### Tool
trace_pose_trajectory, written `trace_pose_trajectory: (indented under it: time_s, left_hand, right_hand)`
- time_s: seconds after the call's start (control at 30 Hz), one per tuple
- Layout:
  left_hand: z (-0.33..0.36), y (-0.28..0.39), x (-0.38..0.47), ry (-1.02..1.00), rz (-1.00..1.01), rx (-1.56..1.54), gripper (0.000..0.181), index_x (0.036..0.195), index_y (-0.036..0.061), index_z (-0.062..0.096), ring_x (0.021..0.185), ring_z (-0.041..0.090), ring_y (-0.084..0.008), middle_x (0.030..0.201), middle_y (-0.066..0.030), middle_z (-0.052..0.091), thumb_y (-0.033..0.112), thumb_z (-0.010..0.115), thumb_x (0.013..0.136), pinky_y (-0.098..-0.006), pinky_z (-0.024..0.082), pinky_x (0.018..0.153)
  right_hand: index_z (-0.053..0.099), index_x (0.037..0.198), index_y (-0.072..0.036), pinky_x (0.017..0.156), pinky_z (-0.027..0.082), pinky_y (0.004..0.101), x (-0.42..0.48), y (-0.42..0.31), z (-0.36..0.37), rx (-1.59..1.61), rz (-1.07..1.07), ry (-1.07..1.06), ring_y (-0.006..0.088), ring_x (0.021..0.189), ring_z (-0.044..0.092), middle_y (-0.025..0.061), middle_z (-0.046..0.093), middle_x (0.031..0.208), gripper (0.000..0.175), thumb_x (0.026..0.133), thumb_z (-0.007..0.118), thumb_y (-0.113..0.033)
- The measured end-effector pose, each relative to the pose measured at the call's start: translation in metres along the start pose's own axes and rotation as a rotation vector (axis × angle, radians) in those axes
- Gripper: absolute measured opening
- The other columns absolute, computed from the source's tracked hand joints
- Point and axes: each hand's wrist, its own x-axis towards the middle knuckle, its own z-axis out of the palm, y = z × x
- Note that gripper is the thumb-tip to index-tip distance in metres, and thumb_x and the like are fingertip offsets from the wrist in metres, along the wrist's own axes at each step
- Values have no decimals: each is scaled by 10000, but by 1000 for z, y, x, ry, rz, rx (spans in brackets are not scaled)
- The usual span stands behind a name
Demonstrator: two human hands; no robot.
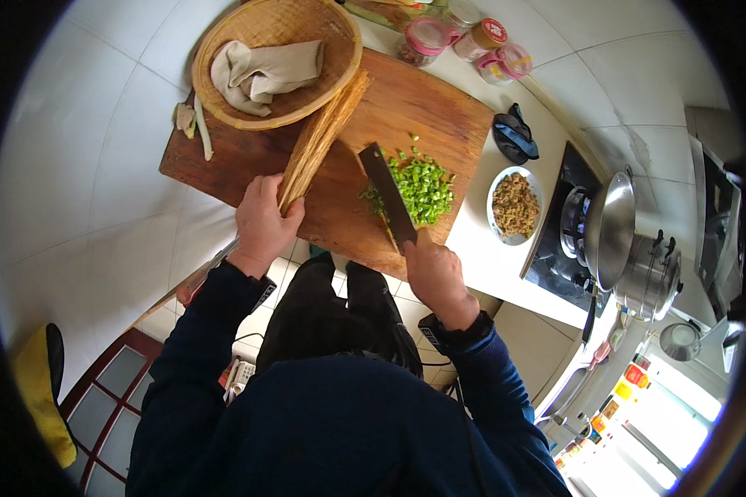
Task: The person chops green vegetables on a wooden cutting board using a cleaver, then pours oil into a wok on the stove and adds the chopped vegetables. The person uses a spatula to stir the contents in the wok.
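My left hand (266,214) grips the near end of a long tan, coarse-grained slab or bundle (323,140); I cannot tell its material. Its far end reaches past the rim of a woven bamboo basket (278,126) holding a folded beige cloth (286,68). In my right hand (436,273) is the handle of a cleaver (390,194). The dark blade slants across the wooden cutting board (435,102), left of a heap of chopped green onions (424,187). Some green pieces lie at the blade's left side.
A white bowl of brown minced food (516,206) stands right of the board. Beyond it are a gas hob (550,239), a tilted wok (612,227) and a steel pot (648,279). Lidded jars (427,38) line the back; a pale stalk (202,130) lies at the board's left.
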Motion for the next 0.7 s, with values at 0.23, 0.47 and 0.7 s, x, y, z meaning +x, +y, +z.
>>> trace_pose_trajectory:
  time_s: [0.23, 0.47, 0.7]
  left_hand:
    - [-2, 3, 2, -34, -3, 5, 416, 1193, 39, 606, 997, 640, -407, 1060, -172, 637, 188, 785, 848, -493, 535, 827]
    - [7, 27, -7, -94, -6, 14, 445, 1209, 5, 574, 1000, 644, -431, 1082, -206, 635, 253, 755, 886, -523, 543, 811]
    - [39, 76, -12, -163, -7, -6, 374, 1077, 41, 531, 881, 650, -422, 981, -179, 588, 260, 762, 879, -549, 542, 676]
  right_hand:
    - [558, 1112, 22, 681, 538, 596, -2, 7, 7, 365, 91, 125, 515, 741, 682, 304, 676, 754, 287, 1046, 582, -255]
    - [577, 994, -5, 582, 515, 536, -34, 52, 5, 541, 242, 353, 494, 674, 668, 282, 649, 697, 187, 1029, 616, -184]
    - [592, 1092, -21, 686, 543, 567, -11, 79, -11, 272, 271, 417, 490, 739, 692, 274, 694, 761, 170, 1023, 555, -172]
